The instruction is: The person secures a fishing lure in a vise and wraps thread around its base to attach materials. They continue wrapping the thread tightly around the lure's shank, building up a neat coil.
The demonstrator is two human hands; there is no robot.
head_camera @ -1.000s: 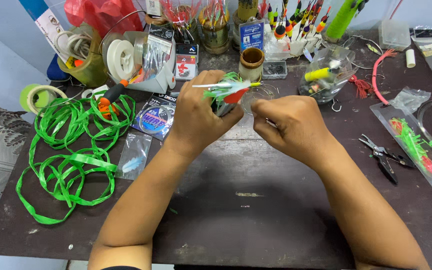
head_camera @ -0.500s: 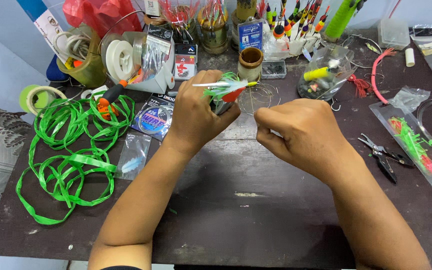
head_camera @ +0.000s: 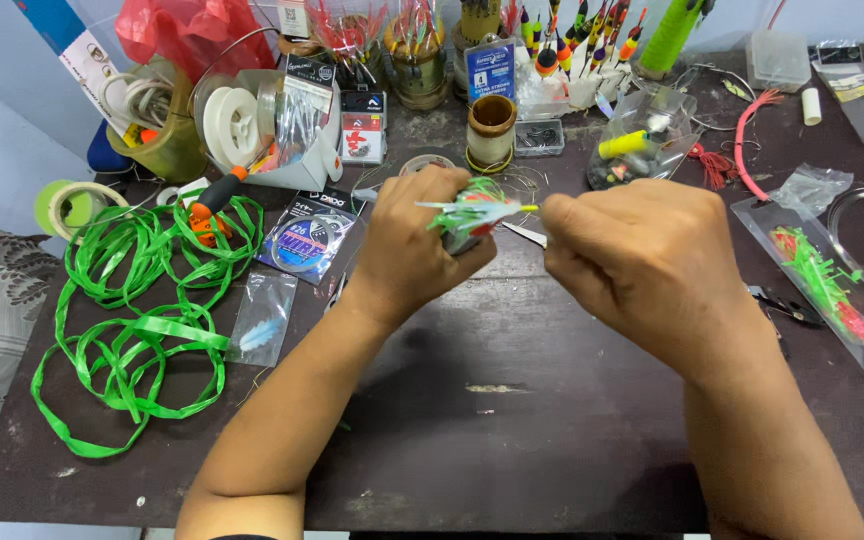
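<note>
Green-tasselled fishing lure [head_camera: 472,210] sits pinched in the closed left hand [head_camera: 417,250] above the middle of the dark counter [head_camera: 512,420]; the right hand [head_camera: 642,265], fingers curled shut, meets its tip, what it grips hidden. Loose green ribbon [head_camera: 132,320] sprawls at left, a packet of finished lures [head_camera: 822,285] lies at right.
</note>
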